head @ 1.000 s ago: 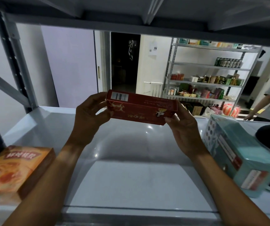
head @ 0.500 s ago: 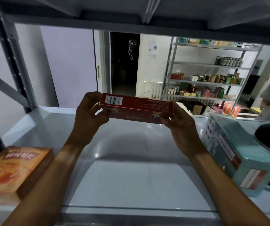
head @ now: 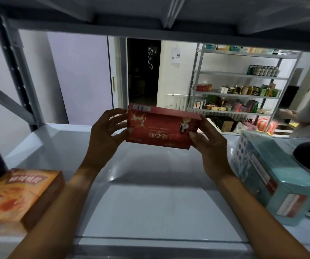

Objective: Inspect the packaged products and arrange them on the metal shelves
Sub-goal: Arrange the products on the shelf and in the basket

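The flat red cardboard box [head: 161, 128] has been tipped so its printed front, upside down, is now seen. It is held above the grey metal shelf [head: 150, 184], at twelve o'clock, gripped endwise by the left hand [head: 105, 135] and right hand [head: 209, 144].

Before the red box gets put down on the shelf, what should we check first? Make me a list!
1. Both hands hold the red box: ok. The left hand and right hand grip its two ends.
2. Bare spot on the shelf under the box: ok.
3. Room beside the orange box and the teal box: ok, a wide gap lies between them.
4. Print the right way up: not ok, the writing on the front looks upside down.
5. Box undamaged: cannot tell, only the front and top show.
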